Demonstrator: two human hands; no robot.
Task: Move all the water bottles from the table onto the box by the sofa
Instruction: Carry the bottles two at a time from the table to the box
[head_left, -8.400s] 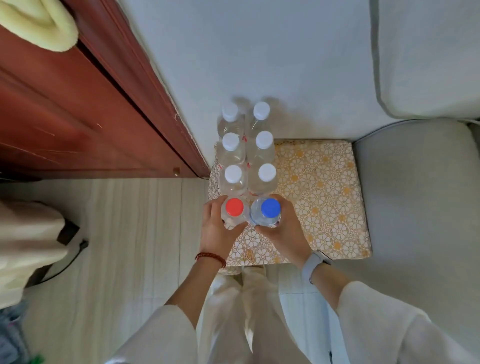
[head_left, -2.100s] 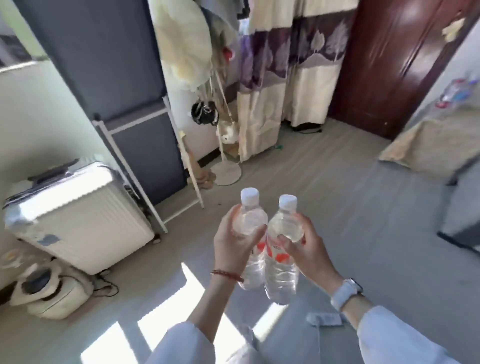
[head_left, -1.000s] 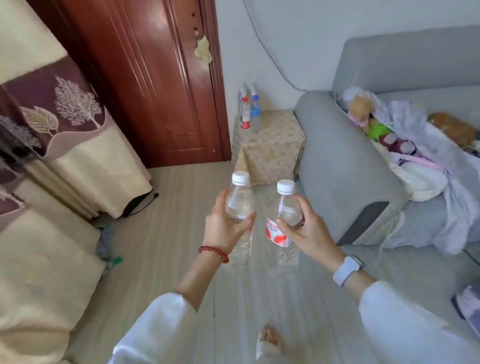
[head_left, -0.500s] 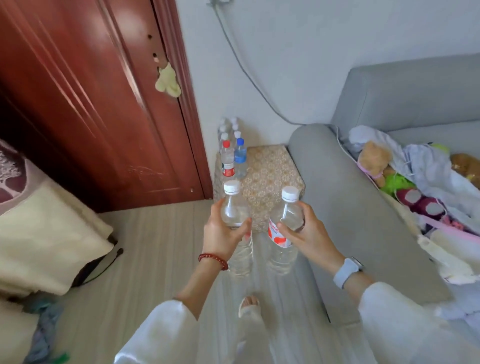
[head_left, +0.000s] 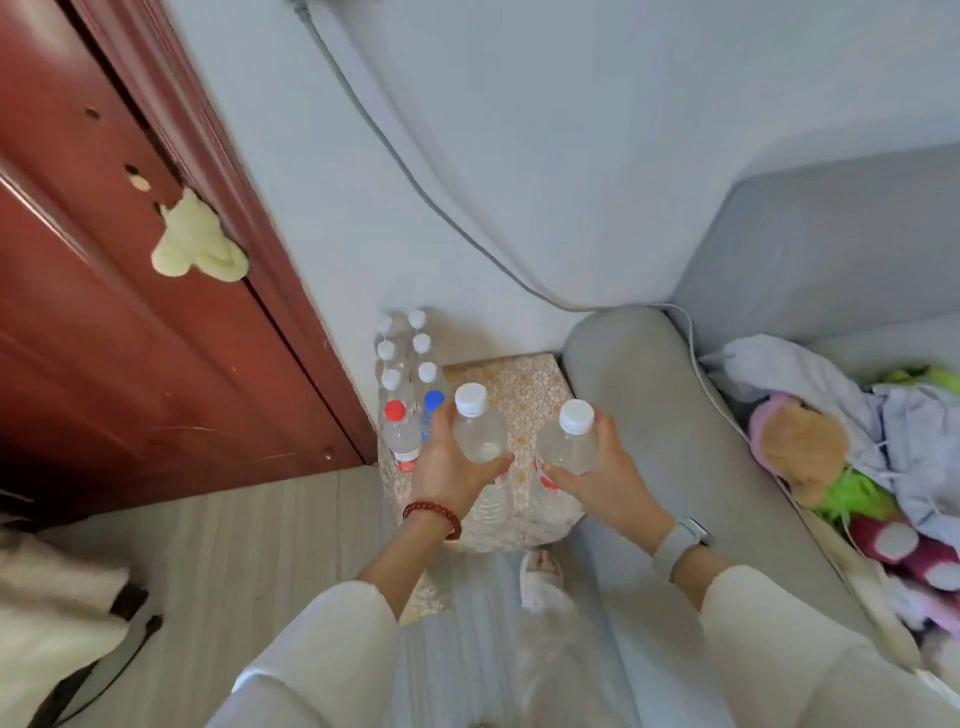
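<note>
Since 0.5 s ago the person has closed in: left hand (head_left: 451, 467) and right hand (head_left: 602, 475), each grip clamped on 1 bottle (head_left: 479, 434), now hover over the box (head_left: 524, 387) at frame centre, ready for placing beside the 8 bottles (head_left: 408, 384) already there.

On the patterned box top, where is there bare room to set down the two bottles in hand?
The box is bare on its right side, bordered by the sofa arm and the wall behind. Its left edge is crowded: two rows of standing bottles run along the door side. The left hand and right hand each hold a bottle over the front part.
</note>
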